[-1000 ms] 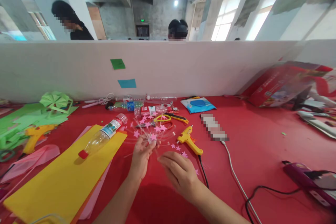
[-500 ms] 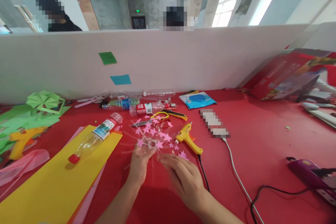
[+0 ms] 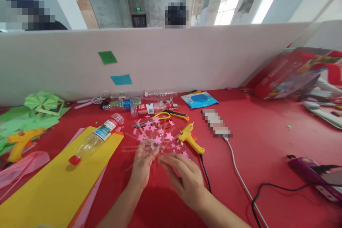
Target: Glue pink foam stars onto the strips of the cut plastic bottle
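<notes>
My left hand (image 3: 141, 167) is closed round the base of a cut clear plastic bottle (image 3: 153, 145). Its thin strips fan outward, and pink paper stars (image 3: 169, 136) sit on many of them. My right hand (image 3: 185, 178) is just right of it, fingers bent and pressed together by the lower strips. Whatever those fingertips pinch, if anything, is too small or clear to make out. Loose pink stars (image 3: 184, 154) lie on the red table beyond my right fingers. A yellow glue gun (image 3: 190, 139) rests to their right, and scissors with yellow handles (image 3: 162, 115) lie behind the strips.
A clear bottle with a red cap (image 3: 92, 143) lies on yellow paper (image 3: 56, 181) at left. Several bottles (image 3: 145, 109) line the white partition (image 3: 160, 60). A wipes pack (image 3: 200, 99), a blurred device on a white cable (image 3: 237, 165) and a purple power strip (image 3: 311, 174) are rightward.
The cut bottle has tilted in my left hand, so its star-tipped strips stand more upright. My right hand stays close beside it. A person behind the partition has shifted left in view.
</notes>
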`<state>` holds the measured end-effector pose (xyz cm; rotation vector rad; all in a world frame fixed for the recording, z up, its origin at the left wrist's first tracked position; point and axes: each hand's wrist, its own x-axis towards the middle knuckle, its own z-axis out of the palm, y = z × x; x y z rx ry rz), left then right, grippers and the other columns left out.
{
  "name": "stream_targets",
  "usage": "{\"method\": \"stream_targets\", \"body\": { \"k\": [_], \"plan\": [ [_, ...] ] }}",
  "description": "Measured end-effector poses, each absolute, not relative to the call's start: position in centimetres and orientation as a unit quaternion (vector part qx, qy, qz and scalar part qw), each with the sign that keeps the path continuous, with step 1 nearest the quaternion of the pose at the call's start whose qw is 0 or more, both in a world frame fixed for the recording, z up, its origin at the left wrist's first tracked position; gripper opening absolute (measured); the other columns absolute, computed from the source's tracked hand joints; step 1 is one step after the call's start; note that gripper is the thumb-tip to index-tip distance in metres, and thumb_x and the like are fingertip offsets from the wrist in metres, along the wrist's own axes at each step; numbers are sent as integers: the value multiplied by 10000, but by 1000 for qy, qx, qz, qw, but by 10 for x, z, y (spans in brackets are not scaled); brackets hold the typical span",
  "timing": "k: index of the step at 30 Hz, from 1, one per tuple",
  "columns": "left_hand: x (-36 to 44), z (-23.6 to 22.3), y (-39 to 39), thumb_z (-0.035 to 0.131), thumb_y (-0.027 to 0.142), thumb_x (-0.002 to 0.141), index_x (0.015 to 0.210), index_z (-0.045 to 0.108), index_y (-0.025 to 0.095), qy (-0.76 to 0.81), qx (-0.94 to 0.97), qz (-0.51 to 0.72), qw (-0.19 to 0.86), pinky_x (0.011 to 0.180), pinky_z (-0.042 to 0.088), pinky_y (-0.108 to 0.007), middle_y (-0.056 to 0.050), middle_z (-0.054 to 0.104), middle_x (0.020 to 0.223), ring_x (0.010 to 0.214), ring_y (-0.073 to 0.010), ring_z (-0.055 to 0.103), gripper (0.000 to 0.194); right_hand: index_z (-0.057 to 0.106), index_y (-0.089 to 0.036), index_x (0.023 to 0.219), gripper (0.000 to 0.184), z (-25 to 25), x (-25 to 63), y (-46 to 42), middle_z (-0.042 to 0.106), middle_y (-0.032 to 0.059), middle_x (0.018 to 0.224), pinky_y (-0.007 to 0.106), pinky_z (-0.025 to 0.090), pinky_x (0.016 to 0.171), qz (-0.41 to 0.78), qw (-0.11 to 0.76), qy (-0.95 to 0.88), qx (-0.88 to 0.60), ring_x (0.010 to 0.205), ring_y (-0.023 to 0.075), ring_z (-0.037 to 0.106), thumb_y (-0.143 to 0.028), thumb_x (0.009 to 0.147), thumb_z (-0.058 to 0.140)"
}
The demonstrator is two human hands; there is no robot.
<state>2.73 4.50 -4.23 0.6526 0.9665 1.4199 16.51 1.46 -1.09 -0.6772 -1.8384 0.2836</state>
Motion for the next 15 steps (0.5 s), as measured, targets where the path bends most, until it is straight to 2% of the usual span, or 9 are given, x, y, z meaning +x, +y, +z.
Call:
{"method": "stream_targets", "body": {
  "k": [3, 9, 15],
  "plan": [
    [26, -44, 45, 788, 221, 594, 844, 558, 190, 416, 284, 617, 605, 748, 494, -279, 16, 685, 776, 758, -155, 674, 341, 586, -172, 1098, 255, -11, 164, 15, 700, 96, 943, 250, 559, 773, 115, 551, -771, -297, 895, 169, 678, -61, 879, 516],
    [26, -45, 46, 803, 211, 555, 858, 563, 193, 431, 270, 622, 596, 741, 484, -263, 23, 678, 784, 760, -142, 663, 387, 585, -186, 1024, 185, -12, 162, 17, 711, 55, 868, 223, 563, 698, 119, 552, -765, -309, 771, 145, 689, -87, 894, 498],
    [26, -44, 47, 805, 240, 560, 861, 565, 189, 439, 278, 617, 591, 747, 484, -284, 9, 687, 781, 759, -160, 666, 388, 585, -167, 1030, 180, -13, 164, 18, 702, 79, 880, 244, 565, 720, 96, 546, -775, -304, 808, 160, 682, -89, 898, 491]
  ]
}}
